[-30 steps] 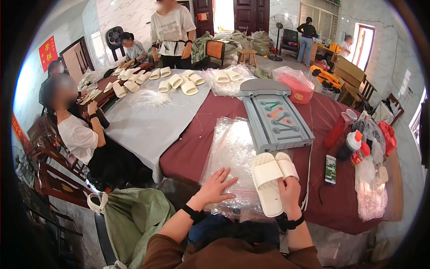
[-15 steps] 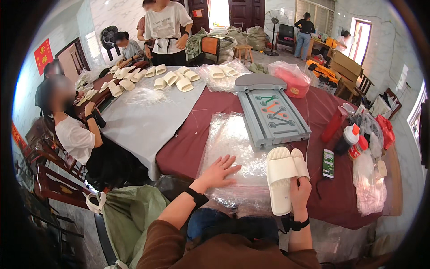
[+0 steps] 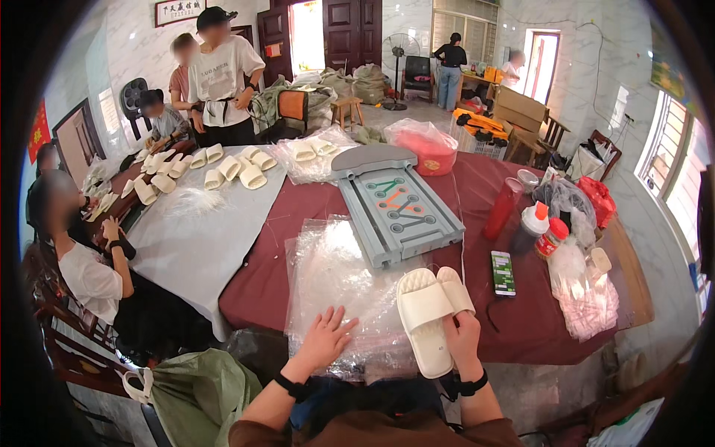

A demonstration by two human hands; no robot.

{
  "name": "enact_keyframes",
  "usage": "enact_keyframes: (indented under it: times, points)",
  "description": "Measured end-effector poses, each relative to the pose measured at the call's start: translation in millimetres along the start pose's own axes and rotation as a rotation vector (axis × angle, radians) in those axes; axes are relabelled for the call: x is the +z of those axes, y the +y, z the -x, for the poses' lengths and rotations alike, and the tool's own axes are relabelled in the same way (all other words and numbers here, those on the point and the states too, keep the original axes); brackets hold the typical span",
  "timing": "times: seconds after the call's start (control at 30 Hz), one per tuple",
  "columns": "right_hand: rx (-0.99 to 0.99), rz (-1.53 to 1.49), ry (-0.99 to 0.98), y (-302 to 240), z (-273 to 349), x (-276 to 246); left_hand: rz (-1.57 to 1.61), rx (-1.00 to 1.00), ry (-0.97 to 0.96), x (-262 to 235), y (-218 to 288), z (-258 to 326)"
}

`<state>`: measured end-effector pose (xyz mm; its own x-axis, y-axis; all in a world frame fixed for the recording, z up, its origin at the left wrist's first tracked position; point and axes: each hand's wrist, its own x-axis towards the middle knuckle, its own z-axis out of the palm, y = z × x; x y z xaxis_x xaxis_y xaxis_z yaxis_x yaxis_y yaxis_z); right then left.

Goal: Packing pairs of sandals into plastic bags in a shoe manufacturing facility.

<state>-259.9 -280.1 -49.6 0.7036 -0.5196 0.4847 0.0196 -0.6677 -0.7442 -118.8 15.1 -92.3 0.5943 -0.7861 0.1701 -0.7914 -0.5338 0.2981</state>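
Note:
My right hand grips a pair of cream slippers by the side, held upright above the near edge of the table. The front slipper shows its quilted insole and wide strap; the second is partly hidden behind it. My left hand lies with fingers spread on a stack of clear plastic bags, near their lower left part. Beyond the bags stands a grey plastic step-like board with coloured circles and lines on top.
Right of the slippers lie a phone, a red bottle, a dark bottle, a red-lidded jar and a pink-white plastic bundle. More slippers sit far left, where several people work. A green sack hangs near left.
The whole view has swung to the right and up. My left hand has slid toward the near edge of the plastic bags. My right hand keeps hold of the slippers.

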Motion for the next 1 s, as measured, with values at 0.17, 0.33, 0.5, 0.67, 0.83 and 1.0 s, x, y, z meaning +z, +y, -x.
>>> enact_keyframes:
  times: [0.17,0.33,0.5,0.67,0.83,1.0]
  points:
    - [0.019,0.017,-0.038,4.8,2.2,0.0,0.008,-0.100,0.008,-9.9,7.1,42.7]
    - [-0.085,-0.105,-0.040,-25.2,8.3,3.5,-0.184,-0.278,0.123,-20.1,16.2,42.4]
    - [-0.185,-0.166,-0.270,-48.0,8.7,19.2,-0.147,-0.320,0.131,-11.9,10.7,2.5]
    - [-0.445,-0.182,-0.552,-65.3,16.4,27.8,-0.223,-0.169,0.140,16.8,-14.6,-18.3]
    - [-0.340,-0.098,-0.702,-49.4,23.0,32.1,0.001,-0.240,0.264,-0.7,-4.1,-12.4]
    - [-0.298,-0.031,-0.715,-41.8,25.4,25.9,0.070,-0.265,0.218,2.0,-18.5,-4.1]
